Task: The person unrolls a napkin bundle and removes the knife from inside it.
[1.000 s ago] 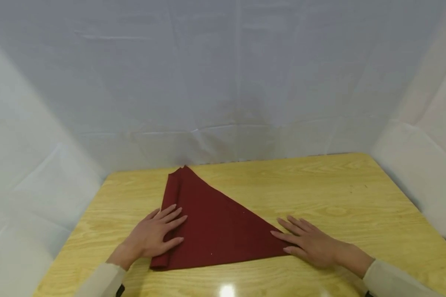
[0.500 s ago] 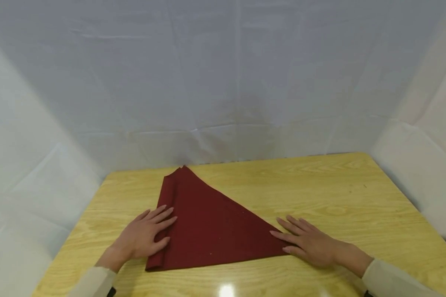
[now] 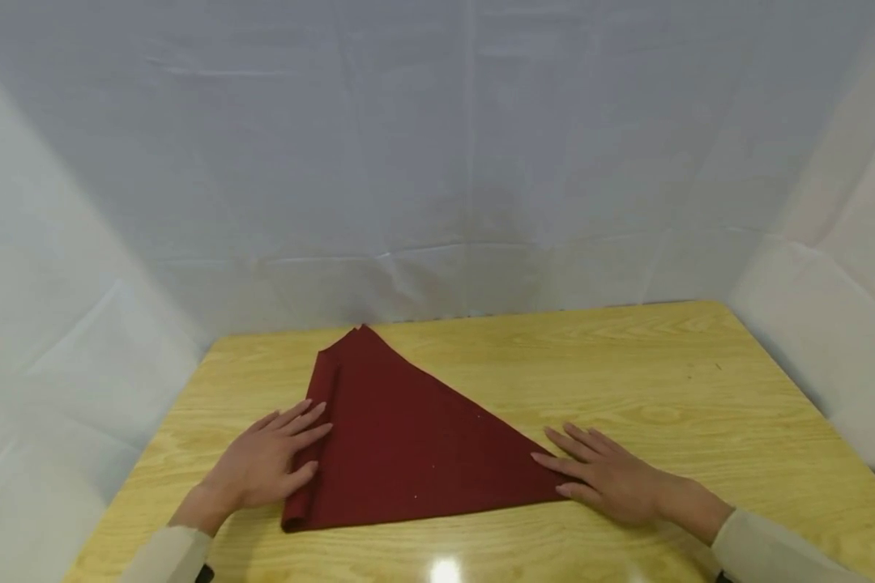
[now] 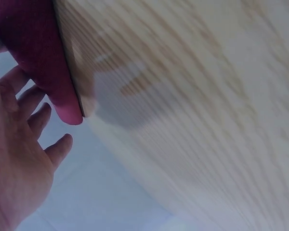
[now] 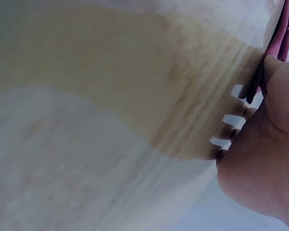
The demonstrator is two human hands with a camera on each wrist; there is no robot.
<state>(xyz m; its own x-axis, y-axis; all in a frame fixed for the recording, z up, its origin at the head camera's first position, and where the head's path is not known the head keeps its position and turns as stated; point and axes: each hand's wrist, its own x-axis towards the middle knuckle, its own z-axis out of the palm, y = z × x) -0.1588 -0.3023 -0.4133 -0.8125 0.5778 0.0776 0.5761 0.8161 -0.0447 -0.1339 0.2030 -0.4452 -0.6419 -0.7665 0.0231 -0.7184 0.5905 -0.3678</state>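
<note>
A dark red cloth [image 3: 416, 437] lies on the wooden table as a rough triangle, its left side turned over into a loose roll [image 3: 300, 506]. My left hand [image 3: 262, 463] rests on that roll with fingers spread and extended across it. In the left wrist view, the rolled edge [image 4: 41, 62] bulges up beside the fingers of the left hand [image 4: 19, 168]. At the cloth's pointed right corner, my right hand [image 3: 616, 478] lies flat, thumb and index finger on the fabric and the other fingers reaching past its slanted edge. The right wrist view catches only a sliver of cloth [image 5: 278, 38] beyond the thumb.
The light wood-grain table [image 3: 627, 364] reaches back to a pale grey hanging sheet [image 3: 467, 162]. White sheets also stand at the left [image 3: 44, 324] and right [image 3: 838, 267]. A bright light reflection shows near the table's front.
My left hand has slid leftward, and the rolled left edge of the cloth has shifted left with it, widening the flat part. The right hand has stayed at the right corner.
</note>
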